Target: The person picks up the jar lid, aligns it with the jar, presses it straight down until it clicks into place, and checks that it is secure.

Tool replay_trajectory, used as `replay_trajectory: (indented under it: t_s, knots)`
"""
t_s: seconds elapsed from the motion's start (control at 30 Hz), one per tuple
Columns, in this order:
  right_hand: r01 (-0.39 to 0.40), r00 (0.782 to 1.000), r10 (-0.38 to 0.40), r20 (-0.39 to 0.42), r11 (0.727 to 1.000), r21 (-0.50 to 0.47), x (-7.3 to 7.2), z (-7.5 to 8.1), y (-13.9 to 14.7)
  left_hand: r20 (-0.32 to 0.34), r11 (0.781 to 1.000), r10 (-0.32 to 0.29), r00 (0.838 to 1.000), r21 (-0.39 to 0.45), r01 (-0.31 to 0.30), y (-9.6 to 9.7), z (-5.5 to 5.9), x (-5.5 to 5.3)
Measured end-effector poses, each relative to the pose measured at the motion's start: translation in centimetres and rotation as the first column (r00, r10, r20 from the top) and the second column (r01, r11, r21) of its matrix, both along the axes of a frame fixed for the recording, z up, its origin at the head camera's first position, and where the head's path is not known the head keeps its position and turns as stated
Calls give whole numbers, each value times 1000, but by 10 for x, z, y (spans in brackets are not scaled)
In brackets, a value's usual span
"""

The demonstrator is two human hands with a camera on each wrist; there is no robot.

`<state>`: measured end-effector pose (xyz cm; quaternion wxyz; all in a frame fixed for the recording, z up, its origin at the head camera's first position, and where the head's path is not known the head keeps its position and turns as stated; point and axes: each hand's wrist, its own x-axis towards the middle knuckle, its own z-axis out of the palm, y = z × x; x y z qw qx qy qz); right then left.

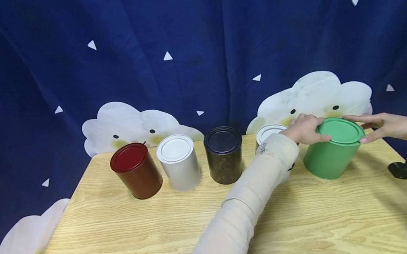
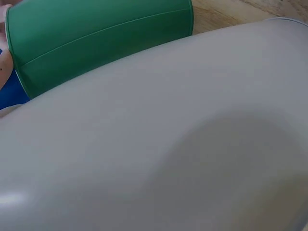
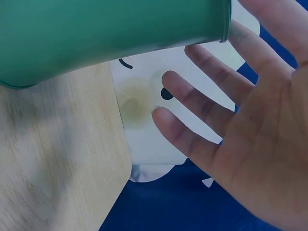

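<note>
A green can [image 1: 336, 154] with a lid stands near the table's right back corner. My left hand [image 1: 304, 128] grips the left side of its rim, with the thumb at the front of the lid. At the right side, my right hand [image 1: 392, 125] touches the rim with index finger and thumb. In the right wrist view its other fingers [image 3: 197, 103] spread fairly straight, apart from the can. A grey-white can [image 2: 144, 120] fills most of the left wrist view, and its lid [image 1: 270, 132] shows partly behind my left hand and sleeve.
Left of these, a dark red can [image 1: 142, 178], a white can [image 1: 184, 172] and a black can [image 1: 225, 162] stand in a row along the back of the wooden table [image 1: 126, 244]. A dark blue curtain [image 1: 190, 25] hangs behind the table.
</note>
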<state>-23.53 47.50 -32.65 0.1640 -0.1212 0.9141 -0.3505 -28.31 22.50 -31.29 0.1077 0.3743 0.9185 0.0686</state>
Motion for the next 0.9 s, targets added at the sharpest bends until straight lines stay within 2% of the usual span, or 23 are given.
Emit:
replay_trajectory:
  t_s: [0.23, 0.57, 0.8, 0.9]
  knots:
    - [73, 995, -72, -68, 997, 17, 4, 0, -4, -32, 998, 19, 999, 63, -17, 1, 0, 1]
    - [122, 991, -118, -58, 990, 76, 8, -3, -4, -48, 995, 54, 997, 81, -50, 5, 0, 4]
    - [96, 995, -96, 13, 994, -42, 7, -7, -2, -38, 993, 69, 997, 99, -65, 3, 0, 3]
    - [87, 996, -85, 33, 995, -52, 7, -6, -2, -33, 993, 77, 997, 93, -73, 3, -1, 4]
